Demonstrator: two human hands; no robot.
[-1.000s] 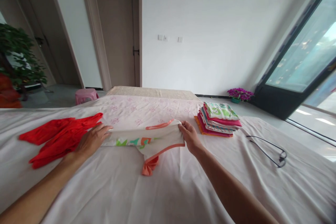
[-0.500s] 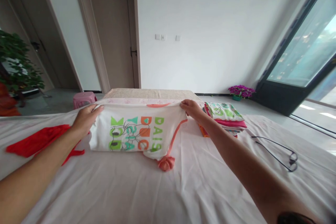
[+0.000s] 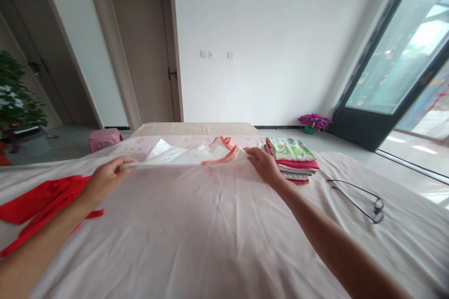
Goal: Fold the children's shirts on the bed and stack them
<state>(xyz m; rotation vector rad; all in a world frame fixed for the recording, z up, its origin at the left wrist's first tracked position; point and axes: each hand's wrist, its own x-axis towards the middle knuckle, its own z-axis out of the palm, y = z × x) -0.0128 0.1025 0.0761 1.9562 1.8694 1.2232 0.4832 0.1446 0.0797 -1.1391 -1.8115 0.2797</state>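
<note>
A white shirt (image 3: 182, 155) with coral-red trim is stretched sideways between my two hands, its near edge pulled into a straight line. My left hand (image 3: 111, 175) pinches the left end of that edge, thumb against fingers. At the other end my right hand (image 3: 261, 161) grips the shirt close to the trim. The far part of the shirt lies loosely over the sheet, and its printed front is out of sight. Red cloth (image 3: 45, 198) lies crumpled beside and under my left forearm. Right of my right hand sits a stack of folded clothes (image 3: 293, 156), a green-and-white patterned piece on top.
A pale sheet (image 3: 196, 243) covers the wide surface before me. Black-framed glasses (image 3: 377, 208) lie on it at the right. Beyond stand a pink stool (image 3: 104, 138), a leafy plant (image 3: 17, 93) and purple flowers (image 3: 314, 121) near the glass door.
The shirt's printed front hung toward me before; now its body has swung away and lies on the far side of my hands. Both hands still hold it. The view has shifted slightly.
</note>
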